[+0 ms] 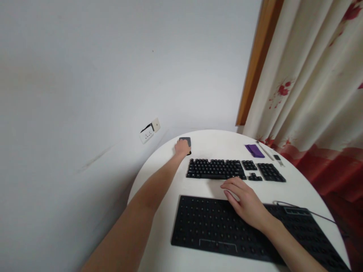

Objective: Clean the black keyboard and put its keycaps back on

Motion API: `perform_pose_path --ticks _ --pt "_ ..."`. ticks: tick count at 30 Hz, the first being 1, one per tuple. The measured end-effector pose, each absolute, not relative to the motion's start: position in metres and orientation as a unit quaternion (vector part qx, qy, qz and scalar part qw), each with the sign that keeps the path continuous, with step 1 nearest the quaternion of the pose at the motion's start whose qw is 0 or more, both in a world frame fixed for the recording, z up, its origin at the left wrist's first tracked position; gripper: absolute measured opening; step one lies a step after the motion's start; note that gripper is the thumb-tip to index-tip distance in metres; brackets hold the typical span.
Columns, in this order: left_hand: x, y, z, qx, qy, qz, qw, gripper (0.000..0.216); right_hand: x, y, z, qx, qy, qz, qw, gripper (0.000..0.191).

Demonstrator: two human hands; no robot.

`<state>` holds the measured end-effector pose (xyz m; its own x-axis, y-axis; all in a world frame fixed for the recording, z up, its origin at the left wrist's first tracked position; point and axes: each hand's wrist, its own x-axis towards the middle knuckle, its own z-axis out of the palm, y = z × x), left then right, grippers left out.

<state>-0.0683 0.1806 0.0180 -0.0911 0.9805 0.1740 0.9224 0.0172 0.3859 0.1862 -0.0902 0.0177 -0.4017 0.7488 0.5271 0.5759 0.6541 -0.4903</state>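
Observation:
At the far left of the white table, my left hand [183, 147] is closed on a small dark grey rectangular thing [185, 139]; my fingers cover much of it and its kind is unclear. My right hand [244, 198] is open, thumb apart from the fingers, above the upper edge of a black keyboard base [210, 223] stripped of its keycaps. Just beyond its fingertips lie black keycaps [215, 169], laid out in keyboard order. The number-pad keycaps [270, 172] and the arrow keycaps [254, 176] form separate groups to the right.
A folded purple cloth [254, 150] lies at the back right, near a thin stick-like tool [265, 150] and a small black-and-clear item [278, 159]. A cable [309, 211] runs off the round table's right edge. Wall sockets [146, 134] and a curtain [300, 75] stand behind.

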Motion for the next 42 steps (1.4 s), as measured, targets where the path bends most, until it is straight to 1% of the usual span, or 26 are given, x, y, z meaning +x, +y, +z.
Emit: perform_pose_path --ticks 2,7,12,15,17,18,20,22,25,28,30,34,35,36,39,40,42 --pt "-0.075 0.181 0.023 0.650 0.718 0.230 0.095 0.030 0.187 -0.090 0.018 -0.401 -0.828 0.120 0.373 0.023" --pt "-0.100 0.164 0.045 0.580 0.722 0.340 0.164 0.031 0.187 -0.092 0.019 -0.398 -0.819 0.131 0.392 0.021" --pt "-0.105 0.110 0.058 0.558 0.637 0.444 0.293 0.036 0.178 -0.094 0.016 -0.418 -0.774 0.193 0.435 0.022" --pt "-0.089 0.062 0.062 0.567 0.555 0.474 0.381 0.035 0.169 -0.092 0.012 -0.467 -0.677 0.290 0.489 0.029" --pt "-0.072 0.030 0.065 0.506 0.412 0.516 0.555 0.037 0.163 -0.091 0.011 -0.484 -0.581 0.391 0.524 0.041" --pt "-0.063 0.016 0.067 0.479 0.371 0.508 0.612 0.040 0.161 -0.092 0.012 -0.475 -0.535 0.445 0.538 0.047" --pt "-0.044 -0.009 0.068 0.472 0.337 0.471 0.665 0.044 0.159 -0.093 0.015 -0.428 -0.467 0.533 0.561 0.051" --pt "-0.027 -0.027 0.068 0.489 0.318 0.437 0.685 0.048 0.160 -0.094 0.018 -0.380 -0.423 0.574 0.589 0.046" --pt "-0.012 -0.041 0.062 0.522 0.322 0.379 0.693 0.049 0.165 -0.091 0.019 -0.375 -0.362 0.562 0.642 0.040" --pt "-0.009 -0.045 0.054 0.579 0.311 0.365 0.659 0.052 0.170 -0.088 0.017 -0.394 -0.326 0.540 0.669 0.041" --pt "-0.011 -0.045 0.047 0.601 0.302 0.375 0.638 0.058 0.170 -0.089 0.017 -0.379 -0.324 0.562 0.660 0.040" --pt "-0.020 -0.045 0.034 0.590 0.305 0.364 0.653 0.062 0.164 -0.093 0.018 -0.329 -0.333 0.642 0.608 0.036" --pt "-0.022 -0.045 0.033 0.606 0.313 0.378 0.626 0.062 0.163 -0.094 0.017 -0.327 -0.337 0.644 0.604 0.035" --pt "-0.023 -0.046 0.032 0.633 0.326 0.403 0.575 0.060 0.162 -0.094 0.017 -0.330 -0.340 0.638 0.606 0.034" --pt "-0.022 -0.051 0.032 0.723 0.345 0.466 0.376 0.048 0.161 -0.095 0.016 -0.351 -0.349 0.600 0.629 0.033" --pt "-0.021 -0.053 0.033 0.741 0.340 0.469 0.340 0.043 0.161 -0.096 0.016 -0.356 -0.353 0.587 0.635 0.033" --pt "-0.019 -0.057 0.034 0.756 0.324 0.462 0.332 0.036 0.160 -0.097 0.017 -0.362 -0.368 0.563 0.645 0.035"
